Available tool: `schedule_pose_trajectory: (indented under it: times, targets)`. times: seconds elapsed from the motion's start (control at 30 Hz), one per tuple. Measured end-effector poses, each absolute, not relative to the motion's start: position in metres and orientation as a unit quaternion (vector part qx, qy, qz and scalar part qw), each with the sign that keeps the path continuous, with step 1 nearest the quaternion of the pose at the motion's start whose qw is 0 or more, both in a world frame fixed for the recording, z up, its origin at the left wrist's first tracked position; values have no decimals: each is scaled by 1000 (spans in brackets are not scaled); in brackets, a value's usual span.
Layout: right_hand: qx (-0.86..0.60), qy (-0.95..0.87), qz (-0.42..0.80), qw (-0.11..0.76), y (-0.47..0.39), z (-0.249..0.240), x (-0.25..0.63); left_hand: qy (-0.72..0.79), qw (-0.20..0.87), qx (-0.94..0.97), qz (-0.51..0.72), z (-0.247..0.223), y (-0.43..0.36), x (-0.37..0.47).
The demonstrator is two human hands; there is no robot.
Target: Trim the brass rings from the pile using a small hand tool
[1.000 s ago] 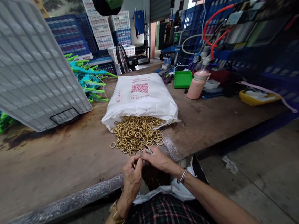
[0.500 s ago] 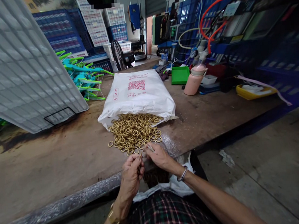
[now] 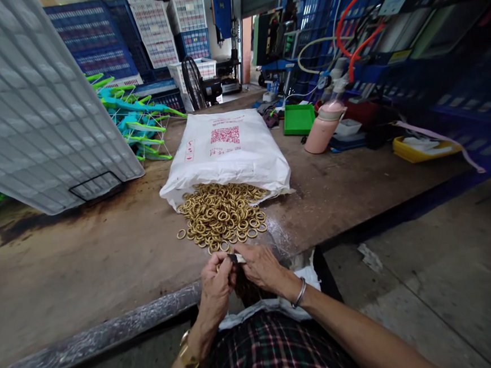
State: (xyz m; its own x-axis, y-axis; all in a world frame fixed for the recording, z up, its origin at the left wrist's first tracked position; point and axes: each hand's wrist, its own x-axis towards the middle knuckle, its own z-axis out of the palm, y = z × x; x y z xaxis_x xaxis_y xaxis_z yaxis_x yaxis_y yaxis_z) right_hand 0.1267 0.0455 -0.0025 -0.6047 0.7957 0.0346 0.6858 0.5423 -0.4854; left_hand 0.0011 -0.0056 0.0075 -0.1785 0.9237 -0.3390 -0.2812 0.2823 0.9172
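My left hand (image 3: pixel 217 281) is closed at the table's front edge, its thumb and fingers pinching something small, perhaps a brass ring, mostly hidden. Close beside it, my right hand (image 3: pixel 264 268) is closed on a small pale tool with a dark tip (image 3: pixel 239 259), which meets the left fingertips. Just beyond both hands lies a heap of brass rings (image 3: pixel 222 217), spilling out of the open mouth of a white sack (image 3: pixel 230 151) with red print. Below the hands, a white bag (image 3: pixel 259 307) lies partly hidden at my lap.
A grey ribbed crate (image 3: pixel 48 109) leans at the left, near blue and green plastic parts (image 3: pixel 138 121). A pink bottle (image 3: pixel 323 129), a green tray (image 3: pixel 299 119) and a yellow tray (image 3: pixel 425 149) stand to the right on the brown table (image 3: pixel 107 263). A fan (image 3: pixel 195 83) is behind.
My right hand has turned and moved slightly down, bringing the pale tool against my left fingertips. The view has shifted slightly.
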Motion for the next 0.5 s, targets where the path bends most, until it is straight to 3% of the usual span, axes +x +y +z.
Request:
schedule_pose_trajectory:
  times: [0.27,0.5]
  targets:
    - [-439,-872,207,70,44,-1,128,560,581,286,517,9,-8,1]
    - [-531,-824,187,60,65,2,141,468,739,236,422,21,-37,10]
